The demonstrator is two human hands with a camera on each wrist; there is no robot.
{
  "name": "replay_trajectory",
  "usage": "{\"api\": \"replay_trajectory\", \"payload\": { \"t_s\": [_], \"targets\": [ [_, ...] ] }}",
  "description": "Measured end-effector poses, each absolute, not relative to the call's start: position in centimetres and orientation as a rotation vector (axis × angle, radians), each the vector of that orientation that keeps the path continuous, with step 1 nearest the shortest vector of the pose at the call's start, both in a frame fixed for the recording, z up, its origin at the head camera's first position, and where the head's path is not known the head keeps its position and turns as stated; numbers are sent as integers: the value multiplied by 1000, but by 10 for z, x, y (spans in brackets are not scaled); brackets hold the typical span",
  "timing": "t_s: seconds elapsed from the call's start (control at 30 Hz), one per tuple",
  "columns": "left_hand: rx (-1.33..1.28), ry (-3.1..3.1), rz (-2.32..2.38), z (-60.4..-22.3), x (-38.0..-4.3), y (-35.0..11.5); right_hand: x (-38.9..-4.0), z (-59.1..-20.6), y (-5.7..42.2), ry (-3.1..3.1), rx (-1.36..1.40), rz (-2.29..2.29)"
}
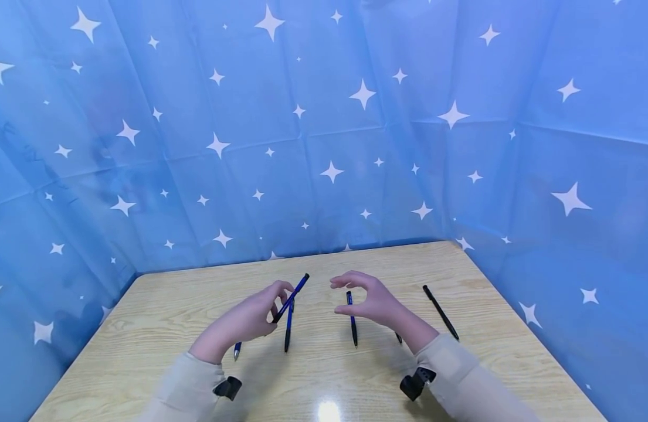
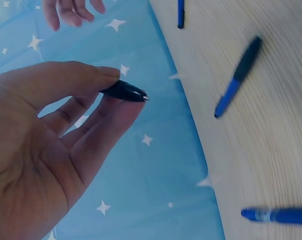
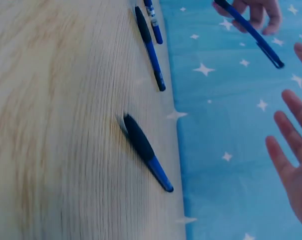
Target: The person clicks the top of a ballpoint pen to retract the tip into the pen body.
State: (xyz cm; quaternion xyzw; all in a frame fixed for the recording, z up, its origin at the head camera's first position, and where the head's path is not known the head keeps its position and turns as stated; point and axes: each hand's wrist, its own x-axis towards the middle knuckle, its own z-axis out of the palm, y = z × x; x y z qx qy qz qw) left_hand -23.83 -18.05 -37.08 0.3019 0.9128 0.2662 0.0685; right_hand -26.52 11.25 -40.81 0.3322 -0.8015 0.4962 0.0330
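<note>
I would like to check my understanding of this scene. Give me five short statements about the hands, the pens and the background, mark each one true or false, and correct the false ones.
1. The right hand holds no pen. True.
2. The left hand lies flat on the table. False: it pinches a blue pen above the table.
3. In the head view, the black pen farthest to the right lies on the table. True.
4. The two hands touch each other. False: there is a gap between them.
5. The curtain is plain red. False: it is blue with white stars.
</note>
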Motion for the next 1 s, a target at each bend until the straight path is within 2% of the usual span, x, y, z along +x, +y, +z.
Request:
{"api": "replay_trajectory", "payload": {
  "t_s": [0.77,1.0],
  "targets": [
    [917,2619,1222,-375,-235,-132,-262,-394,97,-2248,768,1779],
    [920,2634,1334,-378,-236,-116,-265,-386,96,-2108,806,1830]
  ]
}}
